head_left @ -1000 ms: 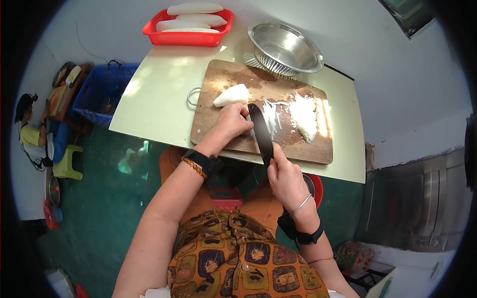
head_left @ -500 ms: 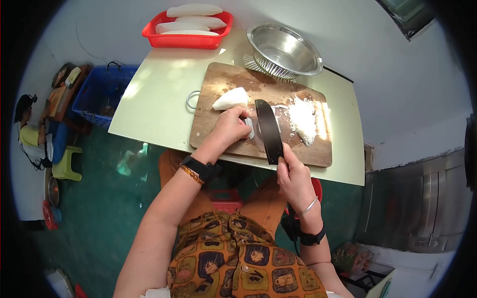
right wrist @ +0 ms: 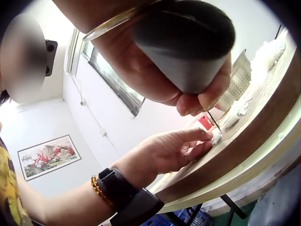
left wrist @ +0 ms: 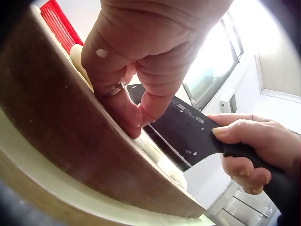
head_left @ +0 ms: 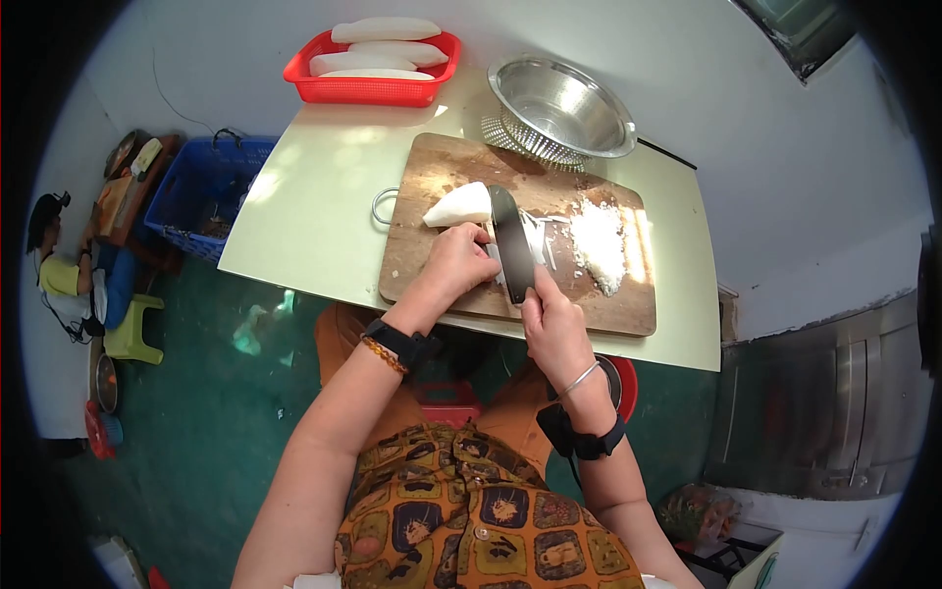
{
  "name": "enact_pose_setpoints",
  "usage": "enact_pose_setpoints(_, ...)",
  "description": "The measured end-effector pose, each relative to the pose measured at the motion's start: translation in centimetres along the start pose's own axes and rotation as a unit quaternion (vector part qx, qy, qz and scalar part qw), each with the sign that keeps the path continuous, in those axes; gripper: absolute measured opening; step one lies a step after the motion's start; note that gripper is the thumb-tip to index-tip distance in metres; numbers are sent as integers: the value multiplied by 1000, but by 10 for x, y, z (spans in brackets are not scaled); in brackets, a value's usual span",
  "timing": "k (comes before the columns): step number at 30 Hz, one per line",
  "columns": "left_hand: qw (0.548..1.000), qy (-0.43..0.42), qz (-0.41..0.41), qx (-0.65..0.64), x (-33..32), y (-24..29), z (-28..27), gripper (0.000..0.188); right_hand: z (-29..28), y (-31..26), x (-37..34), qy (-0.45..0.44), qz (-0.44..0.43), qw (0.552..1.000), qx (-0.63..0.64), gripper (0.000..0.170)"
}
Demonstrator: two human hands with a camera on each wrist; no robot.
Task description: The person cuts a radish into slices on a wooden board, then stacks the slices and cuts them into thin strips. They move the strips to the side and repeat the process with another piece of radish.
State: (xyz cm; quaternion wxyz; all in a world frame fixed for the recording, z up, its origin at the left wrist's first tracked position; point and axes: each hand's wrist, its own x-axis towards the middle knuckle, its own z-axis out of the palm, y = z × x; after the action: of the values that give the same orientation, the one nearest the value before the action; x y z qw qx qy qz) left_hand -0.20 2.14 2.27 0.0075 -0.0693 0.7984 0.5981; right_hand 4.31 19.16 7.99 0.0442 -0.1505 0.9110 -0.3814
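Observation:
On the wooden cutting board [head_left: 432, 157], my left hand [head_left: 453, 263] holds a small stack of white radish slices [head_left: 494, 257] under its curled fingertips. My right hand [head_left: 559, 324] grips the handle of a black-bladed kitchen knife [head_left: 510, 245]. Its blade stands right beside the left fingertips, as the left wrist view also shows with the knife blade [left wrist: 176, 129]. Beyond the left hand lies a cut chunk of white radish [head_left: 459, 205]. Thin radish strips [head_left: 537, 238] lie just right of the blade, and a heap of finely chopped radish [head_left: 601, 247] sits farther right.
A red basket [head_left: 363, 91] of peeled white radishes stands at the table's back left. Behind the board is a steel basin [head_left: 599, 137] over a perforated metal strainer [head_left: 520, 137]. Off to the left are a blue crate [head_left: 196, 196], a green stool [head_left: 134, 329] and another person [head_left: 61, 270].
The knife swung right, away from the left hand, half a second ago and is now back left against the slices. My left hand has stayed nearly in place.

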Motion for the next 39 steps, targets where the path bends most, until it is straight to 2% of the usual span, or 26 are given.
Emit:
enact_pose_setpoints(11,1000,7,-5,15,3,-2,2,37,3,-2,5,13,-46,996,-74,34)
enact_pose_setpoints(16,999,26,19,26,0,-2,2,36,5,1,7,18,-71,994,-77,36)
enact_pose_setpoints(28,1000,20,10,-6,3,-7,4,26,2,-5,8,-5,-39,997,-72,35)
enact_pose_setpoints(31,1000,16,5,-4,5,-6,4,24,5,-4,8,17,-73,991,-111,31)
enact_pose_setpoints(36,1000,16,2,8,4,-3,4,23,8,-6,11,-5,-50,986,-159,17)
enact_pose_setpoints(39,1000,17,8,17,5,-4,4,23,8,-6,14,-17,-42,983,-177,16)
